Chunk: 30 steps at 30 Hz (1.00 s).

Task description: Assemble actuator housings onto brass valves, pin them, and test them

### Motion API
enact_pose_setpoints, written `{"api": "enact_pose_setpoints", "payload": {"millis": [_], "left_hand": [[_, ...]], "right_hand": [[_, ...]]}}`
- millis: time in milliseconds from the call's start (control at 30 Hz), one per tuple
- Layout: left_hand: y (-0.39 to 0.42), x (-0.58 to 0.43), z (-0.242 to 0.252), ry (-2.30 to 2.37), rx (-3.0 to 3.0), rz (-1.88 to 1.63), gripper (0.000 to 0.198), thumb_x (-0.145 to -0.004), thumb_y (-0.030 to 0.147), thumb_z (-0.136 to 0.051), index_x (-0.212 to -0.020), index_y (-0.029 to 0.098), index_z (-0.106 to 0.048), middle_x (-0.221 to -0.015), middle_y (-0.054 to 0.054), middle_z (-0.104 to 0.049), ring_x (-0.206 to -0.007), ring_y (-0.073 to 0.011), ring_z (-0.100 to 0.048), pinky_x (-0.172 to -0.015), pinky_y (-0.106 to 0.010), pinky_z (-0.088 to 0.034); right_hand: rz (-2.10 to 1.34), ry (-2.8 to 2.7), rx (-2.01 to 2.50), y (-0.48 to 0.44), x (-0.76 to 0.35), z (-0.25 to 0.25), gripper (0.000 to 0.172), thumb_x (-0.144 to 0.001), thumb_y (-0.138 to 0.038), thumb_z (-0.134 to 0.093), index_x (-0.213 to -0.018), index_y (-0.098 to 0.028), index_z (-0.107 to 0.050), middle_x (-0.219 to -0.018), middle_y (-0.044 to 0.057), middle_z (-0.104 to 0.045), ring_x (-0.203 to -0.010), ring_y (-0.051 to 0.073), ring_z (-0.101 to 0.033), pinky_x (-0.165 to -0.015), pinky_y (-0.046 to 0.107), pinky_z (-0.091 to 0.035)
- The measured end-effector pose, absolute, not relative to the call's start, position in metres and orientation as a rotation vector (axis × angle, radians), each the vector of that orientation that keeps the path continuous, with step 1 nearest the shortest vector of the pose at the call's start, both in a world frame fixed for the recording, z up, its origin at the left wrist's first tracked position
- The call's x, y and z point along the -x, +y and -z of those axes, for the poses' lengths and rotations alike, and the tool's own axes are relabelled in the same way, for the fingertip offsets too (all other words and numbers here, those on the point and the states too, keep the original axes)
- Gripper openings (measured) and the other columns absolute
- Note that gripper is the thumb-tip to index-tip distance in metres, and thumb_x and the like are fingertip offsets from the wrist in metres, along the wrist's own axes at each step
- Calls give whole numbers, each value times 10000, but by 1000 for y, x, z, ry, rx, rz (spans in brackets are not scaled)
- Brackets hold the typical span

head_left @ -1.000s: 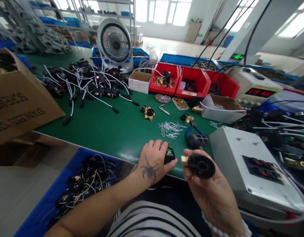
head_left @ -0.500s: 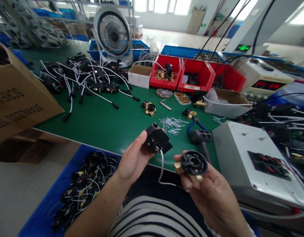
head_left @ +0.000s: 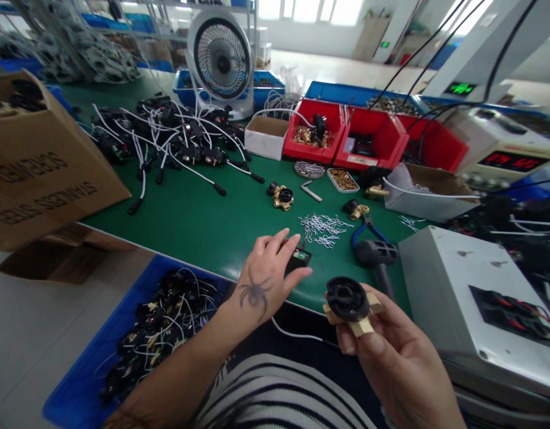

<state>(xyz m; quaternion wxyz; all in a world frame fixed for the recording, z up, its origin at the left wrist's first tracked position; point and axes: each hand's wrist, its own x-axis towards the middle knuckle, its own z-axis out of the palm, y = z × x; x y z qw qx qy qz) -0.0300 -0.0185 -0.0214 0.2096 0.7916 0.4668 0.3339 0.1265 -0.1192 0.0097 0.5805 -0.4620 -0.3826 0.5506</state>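
My left hand (head_left: pixel 266 274) is over the table's front edge, back up and fingers spread. Beneath and beside its fingertips is a black plastic box (head_left: pixel 299 257) with a green circuit board showing in its open side; the hand partly hides it. A white cable (head_left: pixel 297 335) hangs below the table edge near that hand. My right hand (head_left: pixel 391 351) holds a brass valve body (head_left: pixel 361 326) with a round black plastic cap (head_left: pixel 346 298) on top, the cap facing up and toward me. A pile of small silver clips (head_left: pixel 326 229) lies just beyond the box.
Blue-handled pliers (head_left: pixel 361 231) and a black power tool (head_left: pixel 377 253) lie right of the clips, by a grey metal box (head_left: pixel 471 298). Brass valves (head_left: pixel 282 196), red bins (head_left: pixel 314 134) and a fan (head_left: pixel 221 59) stand farther back. A blue crate (head_left: pixel 78 381) sits below left.
My left hand has turned over, back up, and the black box now lies low under its spread fingers, open side showing. The right hand has tilted the valve slightly. The view has shifted left.
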Motion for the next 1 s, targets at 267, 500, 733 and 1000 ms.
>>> {"api": "enact_pose_setpoints", "payload": {"millis": [267,500,733,1000], "left_hand": [[-41,43,-27,626,-1859,-1081,98,-911,281,-603,-955,201,-639,-1098,-57,-620,-1096,-172,-584,-1006,-341,-465],[-35,45,-34,498,-1905,-935,18,-887,206,-628,-898,193,-624,-1091,-50,-607,-1110,-167,-571,-1030,-328,-441],[-34,45,-37,369,-1896,-908,62,-873,148,-591,-834,195,-590,-1208,-77,-599,-1170,-205,-564,-1049,-388,-456],[-37,58,-29,573,-2188,-856,76,-889,165,-532,-827,197,-561,-1108,-37,-619,-1077,-181,-576,-996,-363,-483]], "right_hand": [[-1021,-1077,1310,-127,-127,-11,326,-798,-306,-755,-1115,-352,-691,-897,-5,-721,-701,130,-679,-737,227,-587],[-1096,-1106,1323,-134,-129,-13,369,-805,-270,-750,-1142,-400,-673,-1068,-35,-739,-912,152,-716,-818,180,-563],[-1166,-1115,1304,-134,-129,-14,367,-777,-304,-776,-1124,-381,-689,-1042,-28,-746,-926,168,-715,-813,196,-565],[-1107,-914,1164,-121,-136,-7,324,-790,-349,-763,-1109,-341,-711,-841,-4,-715,-677,96,-658,-660,130,-549]]}}
